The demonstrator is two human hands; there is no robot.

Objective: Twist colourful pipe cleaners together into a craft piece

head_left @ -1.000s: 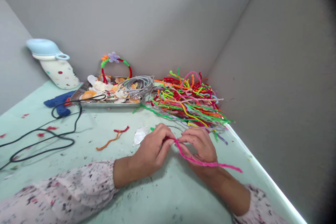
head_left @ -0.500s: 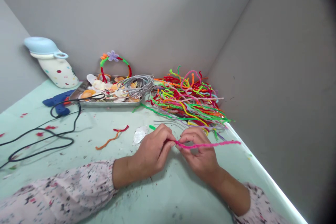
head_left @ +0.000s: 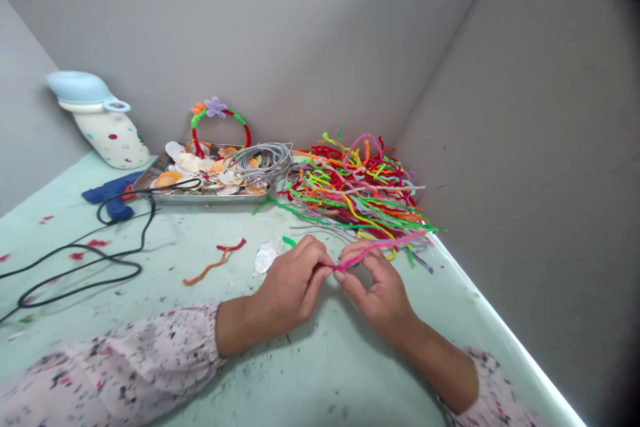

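A pink pipe cleaner [head_left: 383, 246] runs between my two hands, its free end slanting up to the right. My left hand [head_left: 293, 283] pinches one end between thumb and forefinger, and that end is hidden by the fingers. Close beside it, my right hand [head_left: 377, 290] pinches the same pipe cleaner with thumb and fingertip. Just beyond my hands lies a big heap of coloured pipe cleaners [head_left: 360, 193]. A crumpled whitish piece [head_left: 267, 257] and a short green piece [head_left: 289, 241] rest near my left hand.
A metal tray [head_left: 215, 199] holds shells, a coil of grey wire [head_left: 265, 161] and a pipe-cleaner hoop [head_left: 247, 130] with flowers. Left of it are a blue glue gun [head_left: 113, 192], its black cord [head_left: 140, 250] and a bottle [head_left: 107, 130]. An orange-red twisted piece [head_left: 215, 263] lies in front.
The free end of the pink pipe cleaner has swung upward, from nearly level to slanting. My right fingers have shifted slightly around it; my left hand stays in place.
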